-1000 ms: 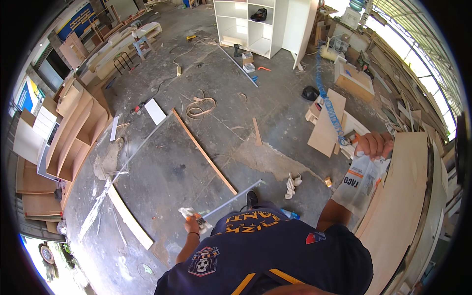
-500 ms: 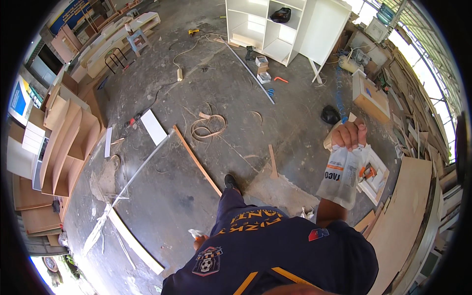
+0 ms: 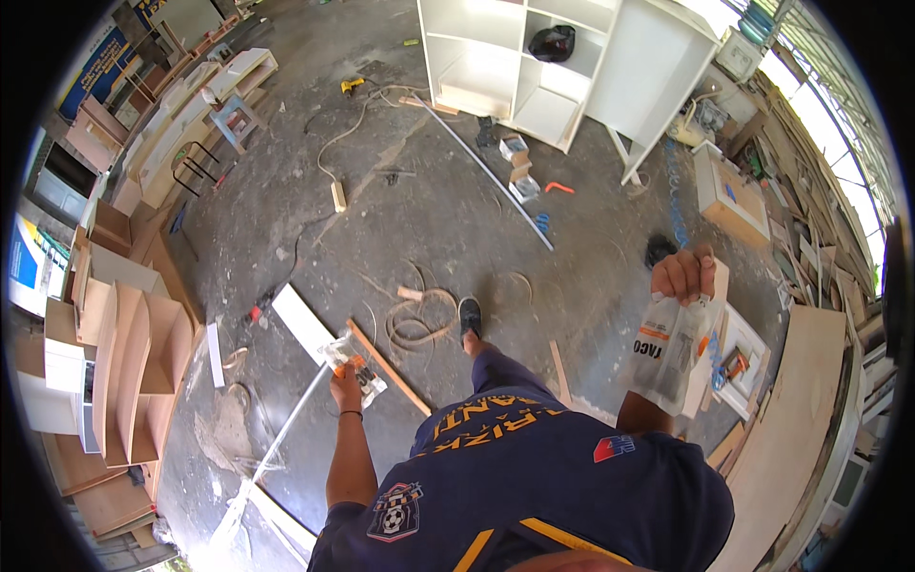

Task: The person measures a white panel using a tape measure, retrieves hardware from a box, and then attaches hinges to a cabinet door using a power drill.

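My right hand [image 3: 683, 275] is closed around the gathered top of a translucent plastic bag [image 3: 664, 351] with orange and black print. The bag hangs below the fist; its contents are not clear. Out in front on the left, my left hand [image 3: 346, 389] is closed on a smaller clear plastic packet [image 3: 370, 383], also printed. Beneath that packet, a white panel [image 3: 303, 319] and a thin wooden strip [image 3: 389, 367] lie on the concrete floor.
Ahead stands a white cabinet [image 3: 474, 65] with a black bag [image 3: 552, 44] on a shelf. A coil of edging strip [image 3: 456, 324] lies near my foot. A long metal strip [image 3: 486, 172] crosses the floor ahead. Brown shelving [image 3: 119, 372] stands left; wooden boards [image 3: 796, 400] lie right.
My left hand has swung forward from beside my body, bringing the packet into fuller view. My right hand still holds up the bag, slightly farther right. I have stepped forward.
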Demonstrator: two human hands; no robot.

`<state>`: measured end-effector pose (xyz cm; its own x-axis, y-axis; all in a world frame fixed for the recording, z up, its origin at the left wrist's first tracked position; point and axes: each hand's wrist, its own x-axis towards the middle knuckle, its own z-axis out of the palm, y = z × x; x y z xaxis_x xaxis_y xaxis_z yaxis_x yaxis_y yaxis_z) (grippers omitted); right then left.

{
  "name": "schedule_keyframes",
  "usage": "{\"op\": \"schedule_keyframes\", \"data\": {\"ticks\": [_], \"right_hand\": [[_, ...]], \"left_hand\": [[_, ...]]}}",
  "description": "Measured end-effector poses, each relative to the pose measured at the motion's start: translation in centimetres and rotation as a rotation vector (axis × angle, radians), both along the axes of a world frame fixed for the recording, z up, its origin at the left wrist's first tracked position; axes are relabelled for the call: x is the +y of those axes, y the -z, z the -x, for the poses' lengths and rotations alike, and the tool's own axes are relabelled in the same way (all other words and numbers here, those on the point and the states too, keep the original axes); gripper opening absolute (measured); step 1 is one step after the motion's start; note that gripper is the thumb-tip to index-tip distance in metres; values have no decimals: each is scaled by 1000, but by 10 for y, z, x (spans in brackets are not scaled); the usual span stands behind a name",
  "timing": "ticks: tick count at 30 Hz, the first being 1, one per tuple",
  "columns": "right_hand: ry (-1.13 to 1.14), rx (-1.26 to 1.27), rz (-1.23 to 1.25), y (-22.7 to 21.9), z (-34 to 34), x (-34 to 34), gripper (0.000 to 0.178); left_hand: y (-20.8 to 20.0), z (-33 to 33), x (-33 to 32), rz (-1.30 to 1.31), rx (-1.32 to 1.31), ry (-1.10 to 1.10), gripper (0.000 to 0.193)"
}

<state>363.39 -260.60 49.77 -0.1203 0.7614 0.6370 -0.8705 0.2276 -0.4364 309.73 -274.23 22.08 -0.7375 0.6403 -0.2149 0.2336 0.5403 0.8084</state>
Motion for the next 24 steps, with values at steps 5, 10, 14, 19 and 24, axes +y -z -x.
{"op": "schedule_keyframes", "data": {"ticks": [5, 10, 14, 19, 24], "right_hand": [[-12, 93, 220, 35, 44, 135, 16], [-171, 125, 423, 30, 132, 269, 15], [-357, 89, 362, 28, 184, 378, 16], [-344, 120, 375, 46, 236, 477, 17], [-117, 124, 538, 37, 290, 555, 11]], "left_hand": [[41, 18, 75, 326, 138, 74, 43], [109, 49, 71, 697, 347, 648, 32], [108, 57, 107, 718, -75, 202, 32], [124, 118, 207, 731, -99, 197, 32], [116, 215, 374, 559, -16, 215, 32]]}}
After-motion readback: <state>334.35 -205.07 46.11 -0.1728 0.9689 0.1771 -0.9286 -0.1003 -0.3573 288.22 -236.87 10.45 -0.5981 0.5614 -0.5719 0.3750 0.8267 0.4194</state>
